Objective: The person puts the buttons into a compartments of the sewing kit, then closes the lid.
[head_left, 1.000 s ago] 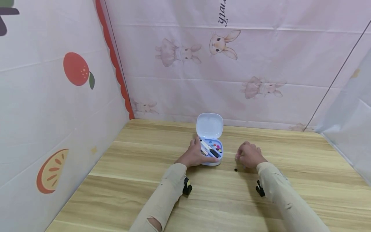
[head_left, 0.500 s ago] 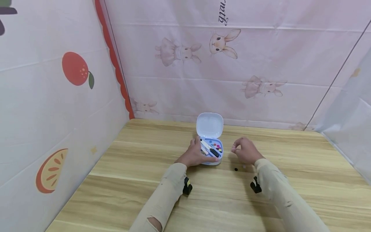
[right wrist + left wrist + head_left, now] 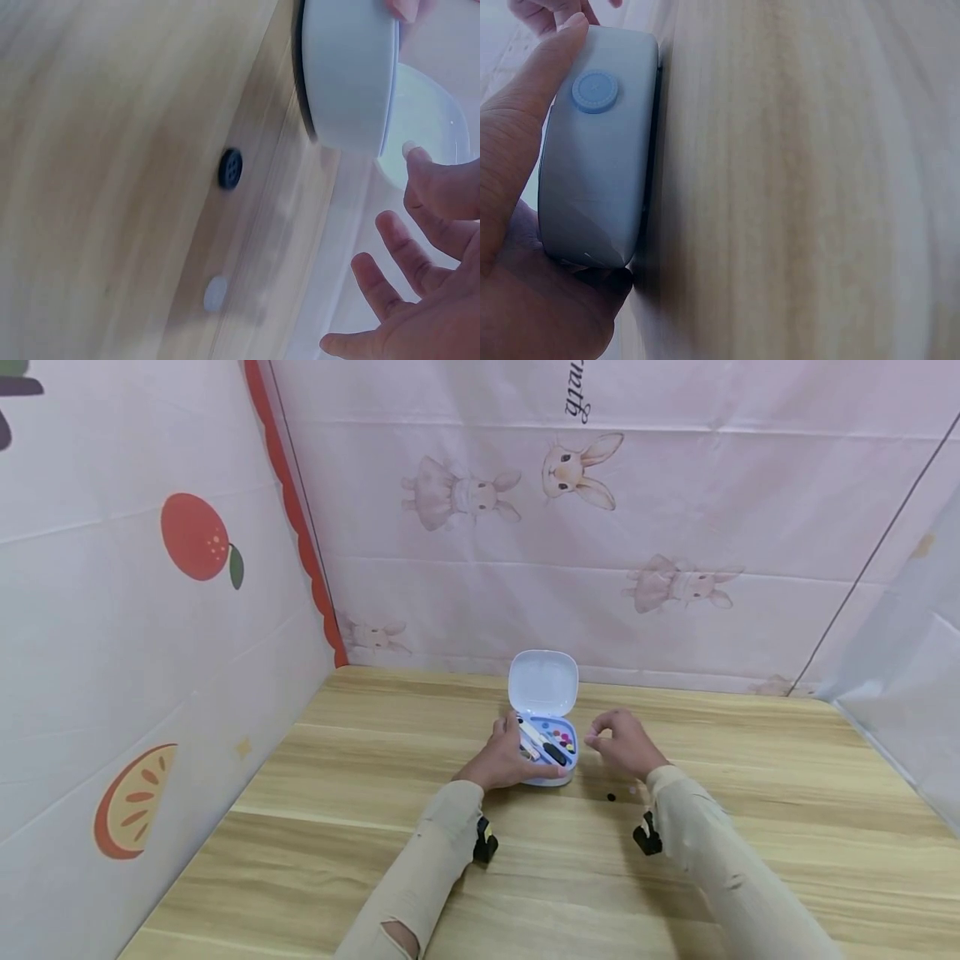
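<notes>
A small sewing kit box stands on the table with its lid raised. My left hand grips it from the left, thumb along the near side and fingers on the far side. In the left wrist view the box's front bears a round blue catch. My right hand is just right of the box, thumb and index finger pinching a small pale button, mostly hidden; its other fingers are spread. A black button and a whitish button lie on the table below that hand.
Inside the box are several coloured buttons and a black-ended tool. The pale raised lid stands at the back of the box. A printed cloth wall rises behind the wooden table.
My right hand has lifted from near the loose buttons and moved left and away from me, up to the box's right side. The left hand and box stay put.
</notes>
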`<state>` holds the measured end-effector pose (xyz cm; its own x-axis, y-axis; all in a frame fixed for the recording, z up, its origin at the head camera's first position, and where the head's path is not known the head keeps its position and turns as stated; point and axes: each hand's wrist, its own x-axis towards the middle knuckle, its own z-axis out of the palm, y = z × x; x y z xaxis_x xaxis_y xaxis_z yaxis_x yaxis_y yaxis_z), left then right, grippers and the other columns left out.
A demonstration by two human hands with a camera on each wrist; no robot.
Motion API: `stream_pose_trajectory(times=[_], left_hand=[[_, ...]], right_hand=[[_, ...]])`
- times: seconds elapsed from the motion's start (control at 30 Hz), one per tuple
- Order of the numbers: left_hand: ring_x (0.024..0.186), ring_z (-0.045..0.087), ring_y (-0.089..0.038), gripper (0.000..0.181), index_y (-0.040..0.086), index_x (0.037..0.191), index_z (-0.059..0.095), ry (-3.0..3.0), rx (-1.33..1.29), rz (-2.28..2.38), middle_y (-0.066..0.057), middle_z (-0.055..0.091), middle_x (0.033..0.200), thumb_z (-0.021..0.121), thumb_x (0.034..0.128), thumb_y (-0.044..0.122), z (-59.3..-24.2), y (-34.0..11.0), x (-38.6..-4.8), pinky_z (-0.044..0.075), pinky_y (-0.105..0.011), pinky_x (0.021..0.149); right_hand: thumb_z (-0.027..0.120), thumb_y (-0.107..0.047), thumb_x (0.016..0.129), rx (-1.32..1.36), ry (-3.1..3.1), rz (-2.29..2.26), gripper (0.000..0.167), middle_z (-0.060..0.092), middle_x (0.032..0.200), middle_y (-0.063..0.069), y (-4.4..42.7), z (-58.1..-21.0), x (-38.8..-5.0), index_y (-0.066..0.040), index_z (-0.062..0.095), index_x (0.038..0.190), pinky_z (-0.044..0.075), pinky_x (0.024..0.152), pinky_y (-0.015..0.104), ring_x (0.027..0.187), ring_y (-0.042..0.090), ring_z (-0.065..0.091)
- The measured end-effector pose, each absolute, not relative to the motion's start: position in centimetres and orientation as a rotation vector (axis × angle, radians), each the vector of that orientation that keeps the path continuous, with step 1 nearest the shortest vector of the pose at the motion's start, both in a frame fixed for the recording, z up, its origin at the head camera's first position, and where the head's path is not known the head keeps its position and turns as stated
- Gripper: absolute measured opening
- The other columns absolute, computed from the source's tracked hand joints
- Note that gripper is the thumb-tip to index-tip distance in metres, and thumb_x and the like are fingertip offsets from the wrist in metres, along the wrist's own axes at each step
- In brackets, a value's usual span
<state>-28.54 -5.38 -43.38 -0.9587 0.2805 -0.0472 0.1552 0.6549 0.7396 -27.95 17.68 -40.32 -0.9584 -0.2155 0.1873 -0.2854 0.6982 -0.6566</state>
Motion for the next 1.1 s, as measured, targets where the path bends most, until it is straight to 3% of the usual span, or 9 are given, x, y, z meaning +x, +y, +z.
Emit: stream_pose_trajectory(times=[0.53,1.1], left_hand=[[0.129,0.042,-0.031,0.138,0.016,0.164,-0.002,2.716,0.393,1.194,-0.014,0.022,0.156,0.085,0.0684,0.067,-43.3,-5.6,-28.5,0.039,-0.051,0.109],[0.128,0.042,-0.030,0.138,0.016,0.164,-0.002,2.713,0.403,1.213,-0.014,0.023,0.156,0.085,0.0686,0.066,-43.3,-5.5,-28.6,0.039,-0.051,0.109]], right_hand=[[0.063,-0.006,0.094,0.390,-2.827,1.167,0.013,0.057,0.124,0.027,15.9,-40.6,-28.1,0.004,0.070,0.088,0.031,0.108,0.063,0.125,0.044,0.045],[0.066,-0.007,0.091,0.408,-2.817,1.099,0.013,0.059,0.116,0.023,15.4,-41.0,-28.3,0.002,0.072,0.085,0.039,0.100,0.058,0.115,0.039,0.051]])
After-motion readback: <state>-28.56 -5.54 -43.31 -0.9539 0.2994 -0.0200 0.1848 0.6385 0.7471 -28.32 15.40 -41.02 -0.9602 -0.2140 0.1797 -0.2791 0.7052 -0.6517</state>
